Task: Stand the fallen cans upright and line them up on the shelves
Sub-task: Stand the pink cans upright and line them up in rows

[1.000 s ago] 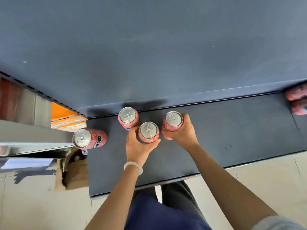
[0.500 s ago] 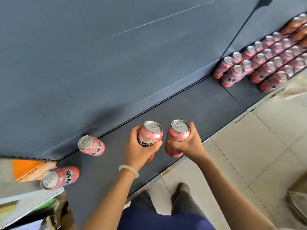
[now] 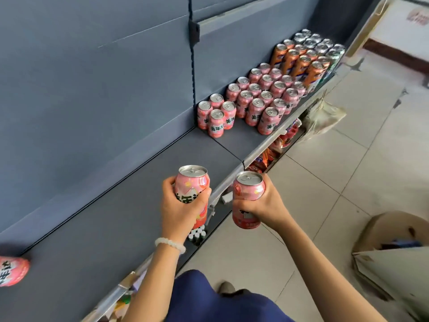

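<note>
My left hand (image 3: 180, 209) grips one pink can (image 3: 192, 182) upright above the front edge of the dark shelf (image 3: 120, 205). My right hand (image 3: 262, 203) grips a second pink can (image 3: 248, 190) upright, out past the shelf edge over the floor. Farther right along the shelf, several pink cans (image 3: 253, 98) stand upright in rows, with a small cluster (image 3: 216, 115) nearest me. One more pink can (image 3: 11, 270) shows at the far left edge of the shelf, cut off by the frame.
Orange cans (image 3: 299, 61) and silver-topped cans (image 3: 320, 43) stand beyond the pink rows. A lower shelf holds snack packs (image 3: 271, 152). An open cardboard box (image 3: 392, 254) sits on the tiled floor (image 3: 348, 170) at right. The grey back panel (image 3: 92, 77) rises behind the shelf.
Both hands lifted their cans off the shelf and carried them rightward. The view swung right, bringing the standing rows of cans into sight and leaving the left cans behind.
</note>
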